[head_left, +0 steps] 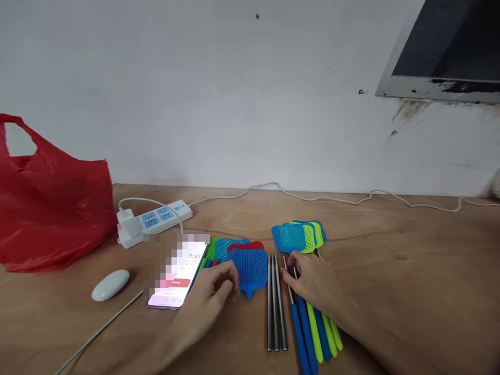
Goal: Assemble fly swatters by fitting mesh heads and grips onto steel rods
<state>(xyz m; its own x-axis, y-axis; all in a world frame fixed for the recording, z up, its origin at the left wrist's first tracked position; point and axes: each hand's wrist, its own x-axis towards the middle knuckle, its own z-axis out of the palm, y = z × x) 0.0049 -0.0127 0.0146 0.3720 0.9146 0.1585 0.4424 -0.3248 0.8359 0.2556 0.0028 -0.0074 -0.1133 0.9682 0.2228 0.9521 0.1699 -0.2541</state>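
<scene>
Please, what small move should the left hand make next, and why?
Probably the left hand should pinch the blue fly-swatter head: it lies beside that hand, its neck carries no rod, and bare metal rods lie close by, to its right.

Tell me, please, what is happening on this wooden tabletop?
A person is working bare-handed among perforated plastic swatter parts. The right hand is over the thin metal shafts of swatters with blue and lime-green handles. The left hand is loosely curled close to a blue perforated plastic swatter head; whether it touches it is unclear. Silver metal rods lie between the hands, and a lit smartphone lies to the left.
</scene>
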